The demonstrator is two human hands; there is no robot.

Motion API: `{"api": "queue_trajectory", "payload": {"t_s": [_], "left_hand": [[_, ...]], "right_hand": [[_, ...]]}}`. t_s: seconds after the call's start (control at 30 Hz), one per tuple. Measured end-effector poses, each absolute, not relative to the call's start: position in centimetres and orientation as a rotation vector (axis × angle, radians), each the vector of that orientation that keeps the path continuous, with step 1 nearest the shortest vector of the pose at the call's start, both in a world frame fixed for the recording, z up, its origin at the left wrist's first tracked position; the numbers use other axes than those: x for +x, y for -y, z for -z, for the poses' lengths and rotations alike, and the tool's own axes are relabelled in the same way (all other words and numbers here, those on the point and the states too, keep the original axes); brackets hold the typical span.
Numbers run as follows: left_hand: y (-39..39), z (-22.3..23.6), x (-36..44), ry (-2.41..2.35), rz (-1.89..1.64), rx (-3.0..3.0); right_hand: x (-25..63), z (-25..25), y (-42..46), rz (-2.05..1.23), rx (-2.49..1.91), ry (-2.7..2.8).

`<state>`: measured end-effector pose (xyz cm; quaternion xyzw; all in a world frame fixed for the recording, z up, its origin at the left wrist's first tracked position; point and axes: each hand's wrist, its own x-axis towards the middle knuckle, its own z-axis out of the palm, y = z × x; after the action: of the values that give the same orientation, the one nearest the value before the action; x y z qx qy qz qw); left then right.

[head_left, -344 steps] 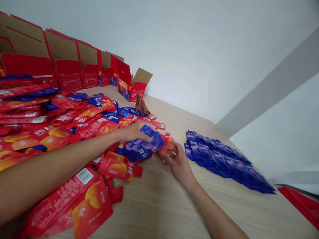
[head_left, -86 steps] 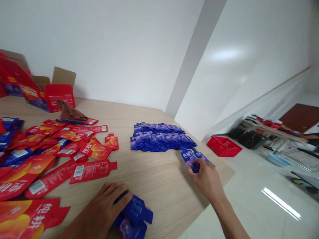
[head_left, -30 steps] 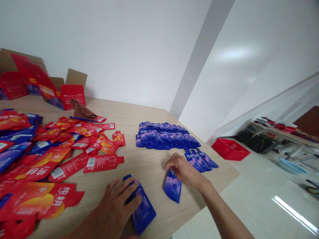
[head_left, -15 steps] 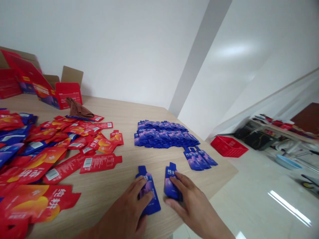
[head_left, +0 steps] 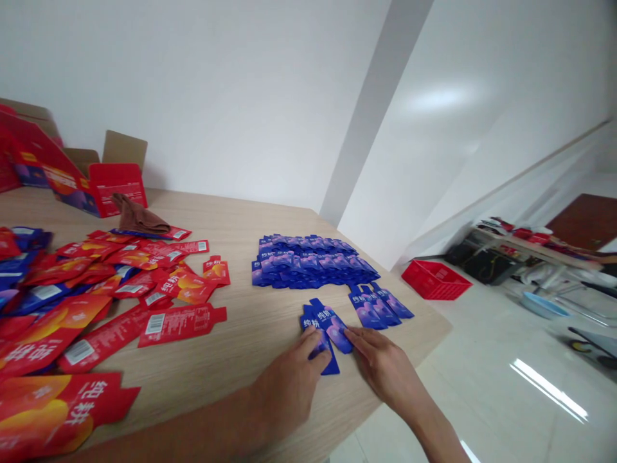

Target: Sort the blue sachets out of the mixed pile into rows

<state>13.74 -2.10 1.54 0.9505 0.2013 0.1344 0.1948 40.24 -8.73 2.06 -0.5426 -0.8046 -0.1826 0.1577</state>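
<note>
Two blue pouches (head_left: 328,328) lie overlapped on the wooden table (head_left: 250,225) near its right edge. My left hand (head_left: 294,379) presses its fingertips flat on the left pouch. My right hand (head_left: 383,363) lies with fingers stretched, touching the right pouch. Just beyond them a small fan of blue pouches (head_left: 378,305) sits beside a long row of stacked blue pouches (head_left: 308,260).
A spread of red and blue pouches (head_left: 96,296) covers the table's left side. Open red cartons (head_left: 81,180) and a brown cloth (head_left: 137,218) stand at the back left. A red basket (head_left: 436,280) sits on the glossy floor to the right.
Both hands slid the two blue pouches forward across the table, bringing them together so they overlap, closer to the small fan of blue pouches.
</note>
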Motion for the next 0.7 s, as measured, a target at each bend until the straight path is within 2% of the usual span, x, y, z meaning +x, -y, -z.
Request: {"api": "queue_trajectory", "payload": {"t_s": [0.13,0.3,0.5,0.7], "left_hand": [[1.2,-0.9,15.8,-0.517,-0.474,2.676],[0.1,-1.1,17.7,-0.494,-0.569,2.695],[-1.5,-1.5,19.4,-0.464,-0.586,2.749],[-1.7,-1.7,19.7,-0.53,-0.569,2.761]], "right_hand": [[41.0,-1.8,8.9,0.794,-1.515,2.14],[41.9,-2.0,8.9,0.911,-1.612,1.893],[43.9,-1.3,7.7,0.9,-1.78,1.903],[43.9,-0.8,7.2,0.775,-1.748,2.068]]}}
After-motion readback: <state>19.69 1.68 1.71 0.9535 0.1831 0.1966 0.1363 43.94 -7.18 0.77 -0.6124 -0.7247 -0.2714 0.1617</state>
